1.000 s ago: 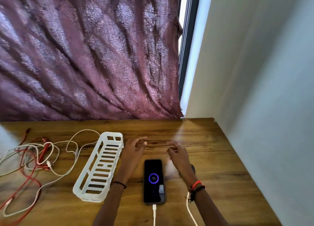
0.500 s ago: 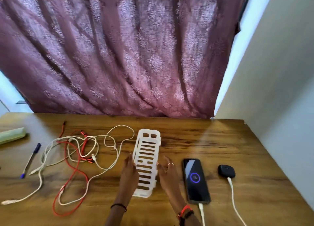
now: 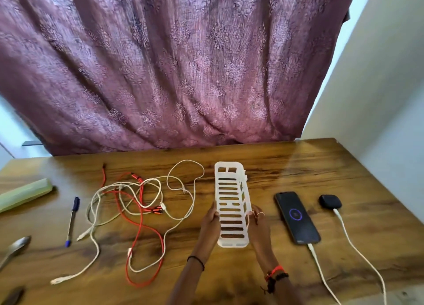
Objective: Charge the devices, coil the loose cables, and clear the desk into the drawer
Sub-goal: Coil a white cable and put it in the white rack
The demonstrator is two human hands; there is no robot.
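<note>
Squarely between the two hands sits a white slotted plastic basket (image 3: 231, 196), long and narrow, its far end pointing at the curtain; the wood grain shows through its slots. The left hand (image 3: 210, 221) curls its fingers against the basket's left wall near the near end, and the right hand (image 3: 257, 222) pinches the right wall with bent fingers (image 3: 254, 214), one wearing a ring. I cannot tell whether the basket rests on the desk or is raised off it.

Just right of it lies a black smartphone (image 3: 297, 217) with a purple ring lit on its screen and a white charging cable (image 3: 321, 272) plugged into its near end. Beside that is a dark rounded earbud case (image 3: 330, 201), fed by a second white cable (image 3: 358, 247). To the left sprawls a tangle of white and red cables (image 3: 137, 208), then a blue pen (image 3: 72, 219), a pale green oblong case (image 3: 23, 196) and a metal spoon (image 3: 13, 249).

All this lies on a brown wooden desk (image 3: 275, 167), backed by a mauve patterned curtain (image 3: 183, 63) and a pale wall (image 3: 378, 98) on the right.
</note>
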